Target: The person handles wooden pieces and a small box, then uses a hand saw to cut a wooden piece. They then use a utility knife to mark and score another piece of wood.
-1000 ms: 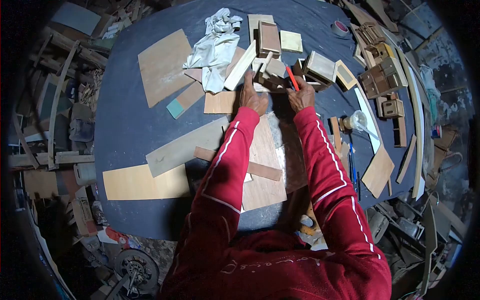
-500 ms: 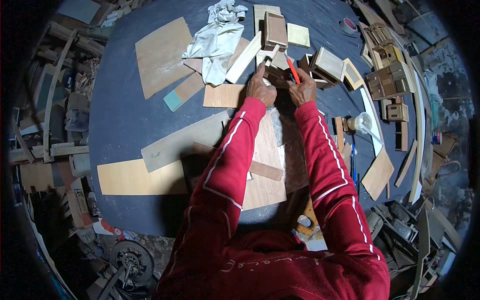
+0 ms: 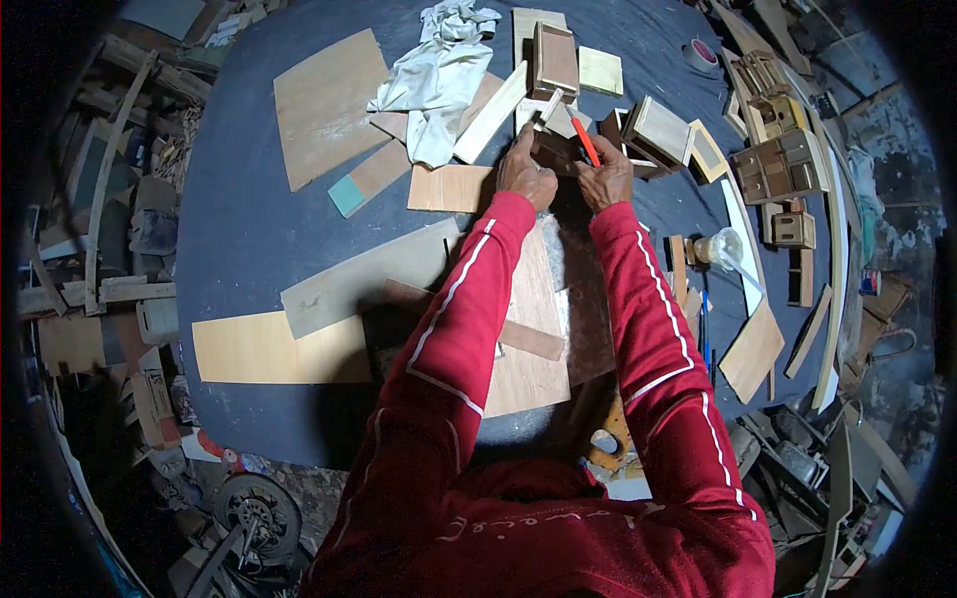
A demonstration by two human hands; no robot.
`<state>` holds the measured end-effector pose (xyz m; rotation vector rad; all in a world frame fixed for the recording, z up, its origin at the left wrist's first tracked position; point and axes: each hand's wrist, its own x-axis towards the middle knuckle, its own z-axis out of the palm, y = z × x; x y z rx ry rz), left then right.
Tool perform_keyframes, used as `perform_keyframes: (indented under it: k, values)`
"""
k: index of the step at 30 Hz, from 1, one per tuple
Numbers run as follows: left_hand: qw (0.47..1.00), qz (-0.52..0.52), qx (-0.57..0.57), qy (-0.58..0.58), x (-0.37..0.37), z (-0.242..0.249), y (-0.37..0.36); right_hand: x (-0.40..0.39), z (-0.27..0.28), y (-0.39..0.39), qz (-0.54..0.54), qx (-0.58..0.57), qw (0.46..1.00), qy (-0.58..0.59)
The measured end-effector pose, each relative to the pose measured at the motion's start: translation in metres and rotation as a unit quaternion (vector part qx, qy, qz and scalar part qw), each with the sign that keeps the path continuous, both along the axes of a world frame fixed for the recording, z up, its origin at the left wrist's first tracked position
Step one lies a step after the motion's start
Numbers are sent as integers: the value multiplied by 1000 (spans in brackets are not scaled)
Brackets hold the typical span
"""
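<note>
From where I stand, the person's right hand (image 3: 604, 179) is closed around a red tool (image 3: 585, 143), its red length slanting up and leftward above the fingers. The left hand (image 3: 528, 179) is at the near-left side of a small wooden piece (image 3: 560, 126); I can't tell whether it grips it. That piece sits between both hands on the dark-covered counter (image 3: 239, 229), just nearer than an upright-looking brown box (image 3: 556, 58). A pale cloth (image 3: 429, 95) lies crumpled to the left.
</note>
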<state>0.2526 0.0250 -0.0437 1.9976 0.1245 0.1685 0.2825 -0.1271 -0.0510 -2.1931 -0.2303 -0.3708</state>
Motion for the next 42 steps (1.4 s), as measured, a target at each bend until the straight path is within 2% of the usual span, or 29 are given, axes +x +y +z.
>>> perform_keyframes:
  k: [6,8,17,21,23,33,42]
  values:
    - [1000,-2,-19,12,1,-2,0,-4,7,1,9,-1,1000,11]
    - [999,29,4,-41,4,-11,-2,-5,9,1,7,-9,1000,8]
    - [997,35,-12,-67,10,-26,-5,1,-1,2,6,8,999,46]
    - [998,30,-17,-49,10,-22,-3,3,-5,2,21,14,999,43]
    - [1000,-11,-28,8,10,-17,0,4,-5,2,16,7,999,42]
    - [999,28,-30,-32,15,-29,-3,-3,14,7,-6,-30,998,58]
    - [999,27,-40,-10,10,-19,-3,1,1,2,20,5,999,47]
